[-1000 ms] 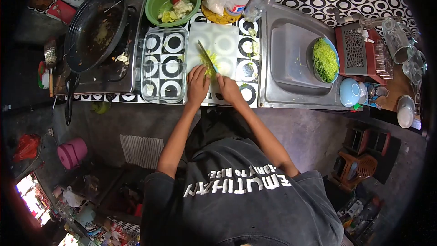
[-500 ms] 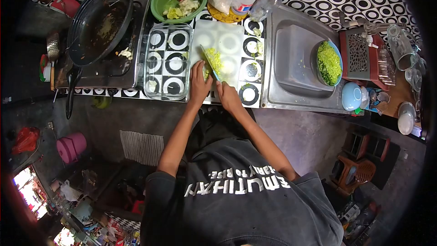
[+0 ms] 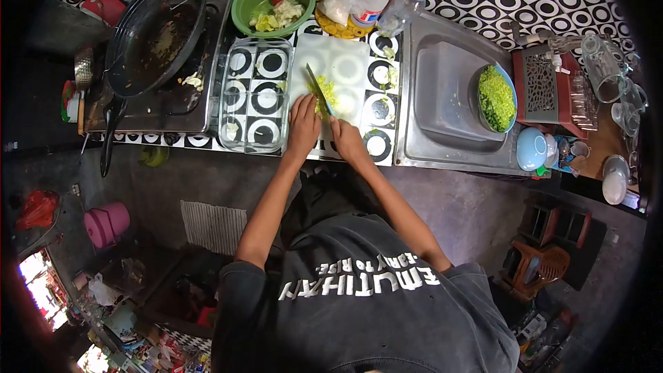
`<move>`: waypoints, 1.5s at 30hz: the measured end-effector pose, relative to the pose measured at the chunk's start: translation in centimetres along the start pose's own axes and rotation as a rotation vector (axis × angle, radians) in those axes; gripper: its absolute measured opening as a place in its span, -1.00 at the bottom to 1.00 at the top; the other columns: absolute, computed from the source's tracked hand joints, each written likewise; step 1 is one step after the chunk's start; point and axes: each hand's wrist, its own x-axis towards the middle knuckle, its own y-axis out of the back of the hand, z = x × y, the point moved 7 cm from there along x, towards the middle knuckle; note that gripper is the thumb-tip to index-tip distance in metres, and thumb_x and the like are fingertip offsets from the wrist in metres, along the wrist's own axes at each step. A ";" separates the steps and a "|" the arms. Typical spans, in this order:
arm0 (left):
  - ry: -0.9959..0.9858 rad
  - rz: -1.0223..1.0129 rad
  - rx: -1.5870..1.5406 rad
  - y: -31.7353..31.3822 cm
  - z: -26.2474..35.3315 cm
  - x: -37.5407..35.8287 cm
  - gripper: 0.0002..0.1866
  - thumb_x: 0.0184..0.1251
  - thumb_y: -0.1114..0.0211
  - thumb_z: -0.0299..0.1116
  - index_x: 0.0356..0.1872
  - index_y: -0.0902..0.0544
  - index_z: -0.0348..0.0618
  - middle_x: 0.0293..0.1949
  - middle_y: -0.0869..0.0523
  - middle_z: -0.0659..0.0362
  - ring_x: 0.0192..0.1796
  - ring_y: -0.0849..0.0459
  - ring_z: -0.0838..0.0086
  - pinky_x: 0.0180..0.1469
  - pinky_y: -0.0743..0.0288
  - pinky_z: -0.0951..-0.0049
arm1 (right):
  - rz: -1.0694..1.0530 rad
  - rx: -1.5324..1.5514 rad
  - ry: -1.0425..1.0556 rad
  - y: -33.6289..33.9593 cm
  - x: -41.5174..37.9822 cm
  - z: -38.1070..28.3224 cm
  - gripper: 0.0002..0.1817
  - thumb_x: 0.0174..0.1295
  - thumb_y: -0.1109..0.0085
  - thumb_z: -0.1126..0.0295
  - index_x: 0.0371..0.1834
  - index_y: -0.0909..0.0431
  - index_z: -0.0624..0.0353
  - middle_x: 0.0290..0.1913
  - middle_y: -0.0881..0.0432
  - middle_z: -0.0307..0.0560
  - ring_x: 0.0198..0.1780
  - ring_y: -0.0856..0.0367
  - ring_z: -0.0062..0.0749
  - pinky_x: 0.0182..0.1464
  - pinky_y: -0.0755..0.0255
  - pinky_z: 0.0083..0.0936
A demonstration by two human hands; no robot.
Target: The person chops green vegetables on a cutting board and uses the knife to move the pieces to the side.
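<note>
My right hand is wrapped round the blue handle of a kitchen knife. Its dark blade slants up and left over a translucent white cutting board. Finely chopped yellow-green leafy greens lie on the board beside the blade. My left hand rests at the board's lower left, its bent fingers pressed together on the uncut greens close to the blade. Those fingers mostly hide the greens under them.
Left of the board stands a clear glass dish, with a stove and large pan beyond. A green basin of vegetable pieces and several bottles are behind. At right, a bowl of chopped greens sits by the sink.
The knife has shifted slightly up, and its blade now looks darker and turned at a different angle. My left hand stays at the greens. The whole view has shifted a little.
</note>
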 end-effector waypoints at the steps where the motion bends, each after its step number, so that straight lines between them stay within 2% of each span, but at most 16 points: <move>1: 0.000 -0.019 0.007 0.0 0.0 0.2 -0.59 0.34 -0.17 -0.45 0.19 -0.51 -0.39 0.26 -0.50 -0.05 0.37 -0.36 0.08 0.37 -0.25 0.13 | -0.019 0.008 -0.008 0.0 1.0 0.0 -0.36 0.52 0.20 -0.04 -0.35 -0.54 0.42 -0.51 -0.56 0.39 -0.38 -0.57 0.32 -0.24 -0.43 -0.05; 2: 0.002 -0.038 0.014 0.0 -0.1 0.3 -0.58 0.35 -0.17 -0.44 0.20 -0.50 -0.39 0.27 -0.49 -0.05 0.37 -0.36 0.08 0.37 -0.24 0.13 | -0.040 0.015 -0.017 0.0 1.5 0.2 -0.35 0.52 0.20 -0.05 -0.36 -0.54 0.42 -0.53 -0.57 0.35 -0.42 -0.58 0.27 -0.26 -0.43 -0.07; 3: 0.008 -0.057 0.020 -0.1 -0.1 0.3 -0.57 0.35 -0.16 -0.44 0.21 -0.49 -0.39 0.28 -0.48 -0.05 0.37 -0.36 0.09 0.37 -0.23 0.13 | -0.093 0.092 -0.067 0.8 1.3 -0.1 -0.34 0.51 0.18 -0.09 -0.41 -0.52 0.38 -0.63 -0.53 0.10 -0.56 -0.53 -0.11 -0.37 -0.40 -0.20; 7: 0.032 -0.016 0.049 0.5 1.0 0.3 -0.48 0.35 -0.15 -0.45 0.32 -0.37 -0.38 0.32 -0.41 -0.09 0.38 -0.34 0.08 0.38 -0.20 0.11 | -0.046 0.221 -0.131 3.7 -0.1 0.9 -0.35 0.50 0.19 -0.12 -0.50 -0.47 0.27 -0.67 -0.43 -0.16 -0.60 -0.40 -0.47 -0.47 -0.30 -0.36; 14: 0.114 -0.087 0.053 1.4 1.8 -1.1 -0.46 0.35 -0.16 -0.43 0.33 -0.35 -0.41 0.34 -0.39 -0.11 0.36 -0.35 0.05 0.37 -0.23 0.12 | -0.035 0.204 -0.153 4.7 -0.6 4.0 -0.34 0.50 0.19 -0.12 -0.54 -0.44 0.27 -0.67 -0.40 -0.15 -0.59 -0.41 -0.43 -0.45 -0.30 -0.38; 17: 0.120 -0.117 0.012 1.5 1.3 -2.0 -0.47 0.36 -0.13 -0.46 0.34 -0.34 -0.41 0.34 -0.39 -0.14 0.38 -0.33 0.02 0.40 -0.22 0.14 | -0.140 0.301 -0.225 2.9 -0.6 4.9 -0.36 0.50 0.17 -0.10 -0.52 -0.46 0.27 -0.67 -0.41 -0.12 -0.62 -0.41 -0.39 -0.47 -0.30 -0.37; 21: 0.100 -0.083 -0.105 2.4 1.2 -3.1 -0.45 0.42 -0.06 -0.49 0.40 -0.24 -0.42 0.36 -0.36 -0.20 0.39 -0.33 -0.07 0.39 -0.24 0.10 | -0.123 0.112 -0.075 3.8 -2.2 1.1 -0.40 0.52 0.18 -0.02 -0.39 -0.51 0.37 -0.55 -0.50 0.33 -0.41 -0.49 0.27 -0.26 -0.37 -0.09; 24: 0.166 -0.041 -0.296 3.8 1.3 -4.4 -0.44 0.46 -0.01 -0.50 0.44 -0.17 -0.42 0.37 -0.33 -0.25 0.40 -0.32 -0.13 0.39 -0.26 0.08 | -0.201 0.020 -0.018 4.2 -4.0 -0.8 -0.42 0.51 0.14 0.00 -0.38 -0.53 0.36 -0.53 -0.52 0.33 -0.39 -0.53 0.26 -0.26 -0.36 -0.09; 25: 0.164 -0.027 -0.313 4.1 1.2 -4.8 -0.44 0.47 0.00 -0.50 0.44 -0.15 -0.42 0.37 -0.32 -0.26 0.40 -0.32 -0.14 0.38 -0.26 0.08 | -0.238 0.018 -0.024 3.6 -4.5 -0.2 -0.40 0.52 0.19 -0.04 -0.34 -0.51 0.36 -0.57 -0.47 0.23 -0.49 -0.40 0.05 -0.28 -0.33 -0.15; 31: 0.132 -0.030 -0.324 4.7 1.4 -5.7 -0.51 0.47 0.02 -0.52 0.39 -0.27 -0.40 0.40 -0.31 -0.20 0.44 -0.29 -0.10 0.41 -0.23 0.12 | -0.301 -0.039 -0.006 1.8 -4.7 1.4 -0.37 0.52 0.20 -0.05 -0.31 -0.57 0.38 -0.53 -0.52 0.28 -0.45 -0.48 0.10 -0.26 -0.37 -0.17; 34: 0.131 -0.035 -0.278 3.9 1.7 -4.9 -0.52 0.45 0.01 -0.53 0.37 -0.29 -0.41 0.41 -0.30 -0.18 0.45 -0.27 -0.09 0.42 -0.22 0.12 | -0.183 -0.045 0.024 2.5 -2.9 1.5 -0.35 0.51 0.19 -0.07 -0.34 -0.56 0.40 -0.55 -0.52 0.27 -0.46 -0.49 0.12 -0.27 -0.37 -0.15; 38: 0.126 -0.039 -0.253 2.1 1.4 -3.3 -0.49 0.40 -0.03 -0.54 0.36 -0.29 -0.42 0.41 -0.30 -0.18 0.46 -0.24 -0.09 0.44 -0.18 0.09 | -0.142 0.000 -0.088 3.2 -1.3 1.7 -0.32 0.51 0.20 -0.10 -0.40 -0.55 0.40 -0.62 -0.48 0.20 -0.53 -0.50 -0.03 -0.31 -0.37 -0.16; 39: 0.126 -0.040 -0.238 1.7 1.2 -2.8 -0.49 0.38 -0.04 -0.54 0.36 -0.30 -0.43 0.41 -0.30 -0.19 0.46 -0.24 -0.09 0.45 -0.17 0.08 | -0.143 -0.011 -0.085 3.2 -1.0 2.1 -0.32 0.50 0.18 -0.11 -0.47 -0.53 0.36 -0.65 -0.47 0.07 -0.56 -0.50 -0.23 -0.38 -0.37 -0.25; 42: 0.129 -0.043 -0.178 0.9 0.5 -1.0 -0.46 0.37 -0.07 -0.50 0.37 -0.28 -0.42 0.42 -0.28 -0.20 0.48 -0.20 -0.08 0.48 -0.12 0.06 | -0.177 0.144 -0.143 3.6 -1.3 3.2 -0.34 0.50 0.16 -0.11 -0.54 -0.49 0.27 -0.68 -0.44 -0.10 -0.61 -0.45 -0.41 -0.47 -0.33 -0.37; 43: 0.116 -0.048 -0.143 0.7 0.4 -0.4 -0.44 0.38 -0.08 -0.47 0.38 -0.26 -0.41 0.42 -0.27 -0.20 0.49 -0.18 -0.08 0.49 -0.09 0.05 | -0.165 0.229 -0.162 3.8 -1.6 3.2 -0.36 0.51 0.17 -0.11 -0.62 -0.40 0.16 -0.70 -0.37 -0.25 -0.67 -0.35 -0.56 -0.58 -0.22 -0.49; 45: 0.111 -0.073 -0.094 0.0 0.3 0.4 -0.40 0.38 -0.09 -0.41 0.41 -0.23 -0.40 0.44 -0.25 -0.19 0.51 -0.14 -0.08 0.51 -0.03 0.03 | -0.172 0.340 -0.237 4.5 -2.6 3.4 -0.35 0.50 0.15 -0.11 -0.61 -0.42 0.21 -0.68 -0.39 -0.21 -0.63 -0.36 -0.51 -0.52 -0.25 -0.44</move>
